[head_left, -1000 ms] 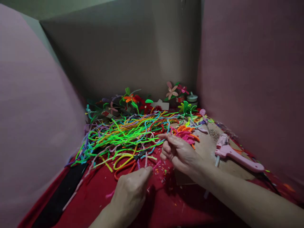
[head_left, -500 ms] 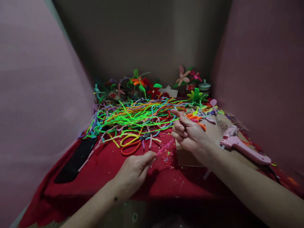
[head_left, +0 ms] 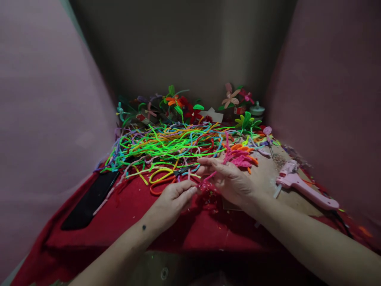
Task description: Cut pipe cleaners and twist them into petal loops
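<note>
Head camera, near, forward-down onto red table [head_left: 127, 214]; seemingly wide-angle.

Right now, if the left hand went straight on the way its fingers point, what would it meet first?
The left hand points right and away. First in line is the pink pipe cleaner pinched by the right hand, just off the left fingertips. Whether they touch is unclear.

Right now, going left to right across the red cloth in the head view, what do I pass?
Black flat strip → left hand → right hand → pink glue gun. Both hands pinch a pink pipe cleaner; it overlaps them, so I left it out.
</note>
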Demonstrator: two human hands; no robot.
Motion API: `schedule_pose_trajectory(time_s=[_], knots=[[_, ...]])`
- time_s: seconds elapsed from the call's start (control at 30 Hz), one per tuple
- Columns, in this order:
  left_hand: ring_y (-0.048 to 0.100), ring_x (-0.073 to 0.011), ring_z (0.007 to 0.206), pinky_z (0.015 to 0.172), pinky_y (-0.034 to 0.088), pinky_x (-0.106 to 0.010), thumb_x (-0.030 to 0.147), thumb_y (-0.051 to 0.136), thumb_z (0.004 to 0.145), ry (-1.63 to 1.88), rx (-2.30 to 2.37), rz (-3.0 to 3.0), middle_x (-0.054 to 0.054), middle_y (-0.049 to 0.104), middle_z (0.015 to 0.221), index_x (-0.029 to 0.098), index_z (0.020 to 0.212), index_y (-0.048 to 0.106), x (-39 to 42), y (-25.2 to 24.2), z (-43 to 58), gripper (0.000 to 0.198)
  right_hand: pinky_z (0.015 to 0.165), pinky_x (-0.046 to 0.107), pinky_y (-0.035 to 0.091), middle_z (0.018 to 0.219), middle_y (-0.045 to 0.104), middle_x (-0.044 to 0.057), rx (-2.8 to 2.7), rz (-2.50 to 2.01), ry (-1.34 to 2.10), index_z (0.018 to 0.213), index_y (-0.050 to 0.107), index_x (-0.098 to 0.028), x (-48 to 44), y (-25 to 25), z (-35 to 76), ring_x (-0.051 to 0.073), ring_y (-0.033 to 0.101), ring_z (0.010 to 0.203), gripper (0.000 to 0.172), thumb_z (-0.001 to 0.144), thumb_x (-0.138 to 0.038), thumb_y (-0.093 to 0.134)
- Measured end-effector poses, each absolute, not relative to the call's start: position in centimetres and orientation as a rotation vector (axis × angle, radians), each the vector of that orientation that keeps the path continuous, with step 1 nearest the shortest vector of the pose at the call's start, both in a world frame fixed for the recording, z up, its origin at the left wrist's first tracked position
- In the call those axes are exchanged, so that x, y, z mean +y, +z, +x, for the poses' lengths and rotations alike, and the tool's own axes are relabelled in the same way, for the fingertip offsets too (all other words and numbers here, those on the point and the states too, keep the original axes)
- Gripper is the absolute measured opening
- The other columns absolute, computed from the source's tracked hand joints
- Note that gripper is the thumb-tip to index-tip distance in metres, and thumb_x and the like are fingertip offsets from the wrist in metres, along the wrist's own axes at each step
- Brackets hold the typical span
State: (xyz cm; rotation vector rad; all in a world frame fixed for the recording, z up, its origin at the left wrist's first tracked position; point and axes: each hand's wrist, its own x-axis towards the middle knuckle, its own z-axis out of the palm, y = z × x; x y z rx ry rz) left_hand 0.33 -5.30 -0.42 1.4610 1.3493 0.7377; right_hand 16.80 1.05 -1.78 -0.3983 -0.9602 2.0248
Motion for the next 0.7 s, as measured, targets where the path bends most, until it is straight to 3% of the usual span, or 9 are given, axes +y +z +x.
schedule_pose_trajectory(time_s=[0.2, 0.43, 0.7], knots=[[0.022, -0.0057, 0.044, 0.042, 0.014, -0.021, 0.045, 0.052, 0.079, 0.781, 1.238, 1.301, 0.008, 0.030, 0.050, 0.013, 0.085, 0.060, -4.3, -0.2, 0.4, 0.033, 0.069, 0.027, 0.047, 0.074, 0.068, 0.002, -1.069, -0.461, 1.992, 0.090, 0.068, -0.015, 1.1, -2.5, 16.3, 0.012, 0.061, 0.068, 0.020, 0.072, -0.025, 0.069], [0.029, -0.0055, 0.047, 0.044, 0.020, -0.019, 0.043, 0.056, 0.076, 0.679, 1.339, 1.463, 0.006, 0.038, 0.052, 0.014, 0.066, 0.054, -3.3, -0.5, -2.4, 0.031, 0.051, 0.023, 0.046, 0.062, 0.067, 0.003, -1.000, -0.634, 1.836, 0.087, 0.066, -0.013, 2.3, -2.9, 16.5, 0.011, 0.060, 0.051, 0.025, 0.072, -0.032, 0.069], [0.032, -0.0045, 0.040, 0.040, 0.021, -0.019, 0.046, 0.052, 0.080, 0.581, 1.427, 1.502, 0.004, 0.046, 0.048, 0.016, 0.061, 0.051, -4.1, 1.0, -5.7, 0.036, 0.052, 0.022, 0.047, 0.060, 0.065, 0.003, -0.869, -0.665, 1.826, 0.086, 0.063, -0.012, 2.6, -2.2, 17.0, 0.010, 0.060, 0.050, 0.013, 0.078, -0.022, 0.062]])
